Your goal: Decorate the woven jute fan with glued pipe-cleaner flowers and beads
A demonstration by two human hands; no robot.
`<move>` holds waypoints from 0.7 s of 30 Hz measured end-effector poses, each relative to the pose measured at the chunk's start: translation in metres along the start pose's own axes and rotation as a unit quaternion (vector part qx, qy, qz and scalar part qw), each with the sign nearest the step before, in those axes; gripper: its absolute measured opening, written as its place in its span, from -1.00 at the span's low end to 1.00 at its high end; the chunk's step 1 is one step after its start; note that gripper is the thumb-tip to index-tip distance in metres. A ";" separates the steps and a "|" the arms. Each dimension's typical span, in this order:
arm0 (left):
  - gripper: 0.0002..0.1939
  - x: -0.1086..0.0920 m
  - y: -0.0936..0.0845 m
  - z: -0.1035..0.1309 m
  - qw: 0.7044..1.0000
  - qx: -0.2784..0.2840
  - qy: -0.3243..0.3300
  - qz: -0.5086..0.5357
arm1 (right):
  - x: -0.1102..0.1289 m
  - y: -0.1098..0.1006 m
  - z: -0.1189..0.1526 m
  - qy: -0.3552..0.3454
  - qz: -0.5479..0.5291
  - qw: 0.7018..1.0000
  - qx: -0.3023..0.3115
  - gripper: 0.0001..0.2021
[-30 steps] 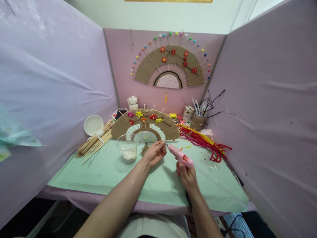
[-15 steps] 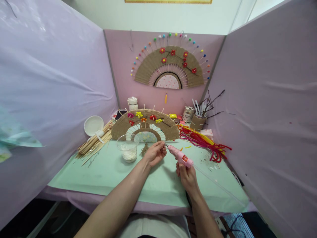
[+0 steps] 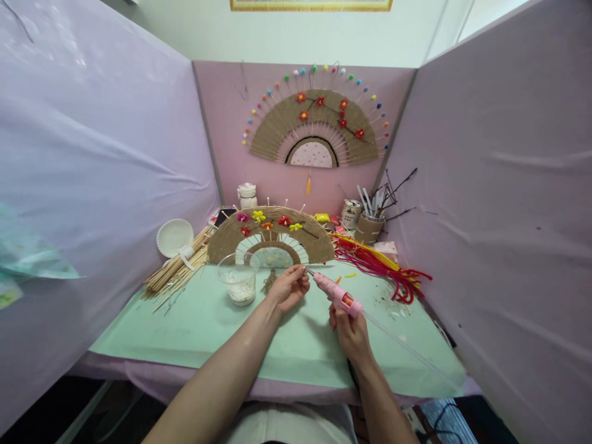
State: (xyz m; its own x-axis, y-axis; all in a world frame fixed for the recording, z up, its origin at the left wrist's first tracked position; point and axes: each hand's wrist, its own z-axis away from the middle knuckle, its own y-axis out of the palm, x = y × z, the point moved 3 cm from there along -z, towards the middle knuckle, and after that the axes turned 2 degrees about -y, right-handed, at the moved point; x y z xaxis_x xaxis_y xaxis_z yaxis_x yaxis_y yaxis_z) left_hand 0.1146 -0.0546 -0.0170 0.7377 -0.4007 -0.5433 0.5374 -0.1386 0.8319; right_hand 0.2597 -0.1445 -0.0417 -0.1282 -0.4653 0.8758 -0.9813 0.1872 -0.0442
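Note:
A pink glue gun (image 3: 340, 295) with a long clear stick at its rear is gripped in my right hand (image 3: 350, 330). Its metal tip touches or nearly touches the fingertips of my left hand (image 3: 290, 287). Those fingertips are pinched together on something too small to make out. Just left of my left hand stands a clear plastic cup (image 3: 241, 290) with small white pieces in it. Behind my hands a brown fan (image 3: 222, 240) with yellow, red, orange and magenta flowers stands upright, and a brown tassel (image 3: 269, 281) lies below it.
At left are a bundle of thin sticks (image 3: 178, 265) and a white scalloped dish (image 3: 174, 238). Colourful pipe cleaners (image 3: 383, 265), a can (image 3: 351, 213) and a holder with twigs (image 3: 369, 228) are at right. A larger fan (image 3: 272, 132) hangs on the back panel.
The view has shifted very slightly. The glue gun's tip has drawn back a little from my left fingertips; both hands are otherwise in nearly the same place.

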 end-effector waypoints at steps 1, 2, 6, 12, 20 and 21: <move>-0.73 0.000 0.000 0.000 1.000 0.002 0.000 0.002 | 0.002 0.000 0.000 -0.012 -0.004 1.000 -0.005 -0.69; -0.72 -0.001 0.000 0.000 1.000 0.003 0.000 0.002 | 0.003 -0.001 0.000 -0.024 -0.008 1.000 -0.011 -0.67; -0.64 -0.001 0.001 0.000 1.000 -0.016 0.001 -0.013 | 0.010 -0.003 0.000 -0.077 -0.017 0.996 -0.041 -0.65; -0.59 -0.021 0.033 0.006 0.980 -0.057 0.058 -0.180 | 0.013 -0.008 -0.001 -0.091 -0.036 0.987 -0.124 -0.67; -0.66 -0.121 0.163 -0.026 0.761 0.012 0.226 -0.608 | 0.003 -0.008 -0.003 -0.030 -0.104 0.983 -0.150 -0.62; -0.68 -0.130 0.176 -0.037 0.720 0.015 0.226 -0.656 | 0.003 -0.008 -0.003 -0.024 -0.101 0.983 -0.152 -0.60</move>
State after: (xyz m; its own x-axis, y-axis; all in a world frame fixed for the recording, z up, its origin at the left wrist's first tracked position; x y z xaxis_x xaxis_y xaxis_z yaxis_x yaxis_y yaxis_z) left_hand 0.1283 0.0063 0.1962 -0.3353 0.4282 -0.8392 0.8887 -0.1518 -0.4326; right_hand 0.2674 -0.1449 -0.0375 0.0517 -0.5578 0.8283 -0.9006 0.3324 0.2801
